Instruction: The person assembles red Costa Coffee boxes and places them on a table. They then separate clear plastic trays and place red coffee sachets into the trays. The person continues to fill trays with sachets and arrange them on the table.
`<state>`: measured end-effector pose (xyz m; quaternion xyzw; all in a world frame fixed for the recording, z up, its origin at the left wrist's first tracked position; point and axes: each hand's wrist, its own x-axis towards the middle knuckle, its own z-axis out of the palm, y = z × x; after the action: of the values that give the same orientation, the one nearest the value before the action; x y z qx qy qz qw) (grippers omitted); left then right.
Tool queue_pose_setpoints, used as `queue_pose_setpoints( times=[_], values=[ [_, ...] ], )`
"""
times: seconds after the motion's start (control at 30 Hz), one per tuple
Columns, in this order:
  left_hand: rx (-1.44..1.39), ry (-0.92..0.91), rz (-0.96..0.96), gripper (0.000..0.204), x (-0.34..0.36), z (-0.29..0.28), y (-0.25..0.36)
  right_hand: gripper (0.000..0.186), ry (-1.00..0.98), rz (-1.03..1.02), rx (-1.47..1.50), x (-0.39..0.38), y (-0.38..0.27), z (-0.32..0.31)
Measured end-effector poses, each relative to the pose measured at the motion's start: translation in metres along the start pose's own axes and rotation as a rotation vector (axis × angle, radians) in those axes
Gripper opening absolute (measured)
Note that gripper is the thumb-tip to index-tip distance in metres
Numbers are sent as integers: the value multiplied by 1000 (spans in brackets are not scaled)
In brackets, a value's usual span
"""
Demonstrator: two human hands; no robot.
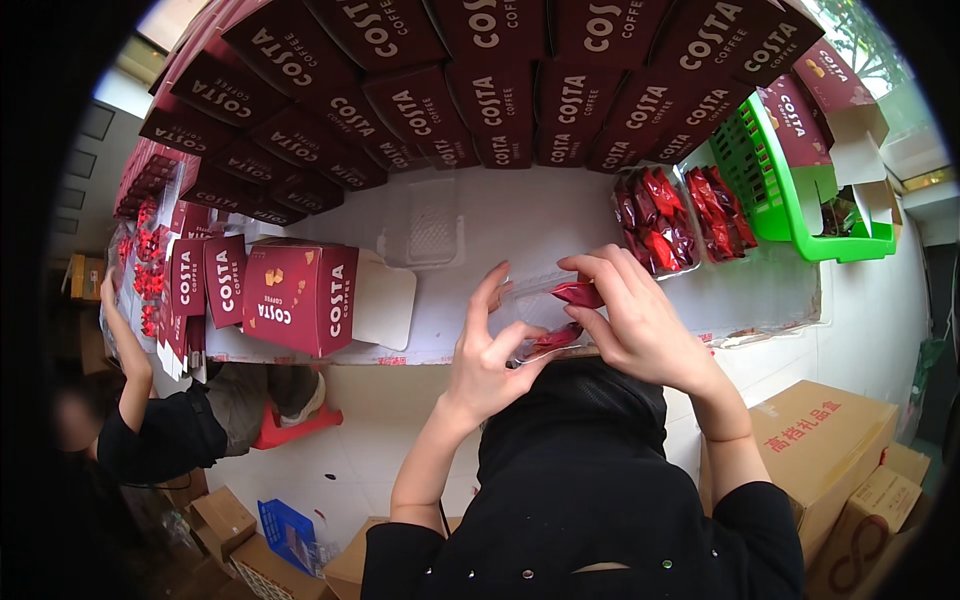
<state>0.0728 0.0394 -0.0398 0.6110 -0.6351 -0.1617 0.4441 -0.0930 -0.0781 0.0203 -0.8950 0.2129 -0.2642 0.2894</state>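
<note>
Near the table's front edge, my left hand (482,360) grips a clear plastic tray (530,297), its thumb and fingers at the tray's left side. A dark red wrapped packet (556,338) lies in the near end of this tray. Over the tray's right side, my right hand (640,322) pinches another red packet (576,294) between thumb and fingers. Just beyond that hand are two clear trays full of shiny red packets, a left one (656,222) and a right one (719,213). A clear tray (422,222) with no packets rests farther back on the white table (525,215).
Stacked dark red boxes (490,95) wall off the table's back. An open dark red box (300,295) stands left, its flap toward me. A green basket (800,215) is at right. Cartons (815,440) sit on the floor. Another person (165,430) works at far left near a red stool (295,428).
</note>
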Motion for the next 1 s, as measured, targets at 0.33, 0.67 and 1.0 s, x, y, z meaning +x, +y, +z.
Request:
queue_pose_setpoints(
  times=[0.33, 0.67, 1.0],
  values=[
    [2, 14, -11, 33, 1, 3, 3, 28, -236, -72, 145, -8, 11, -3],
    [403, 121, 447, 35, -6, 11, -14, 22, -290, 23, 287, -13, 20, -8],
    [318, 37, 467, 44, -3, 13, -17, 24, -103, -216, 112, -21, 26, -5]
  ],
)
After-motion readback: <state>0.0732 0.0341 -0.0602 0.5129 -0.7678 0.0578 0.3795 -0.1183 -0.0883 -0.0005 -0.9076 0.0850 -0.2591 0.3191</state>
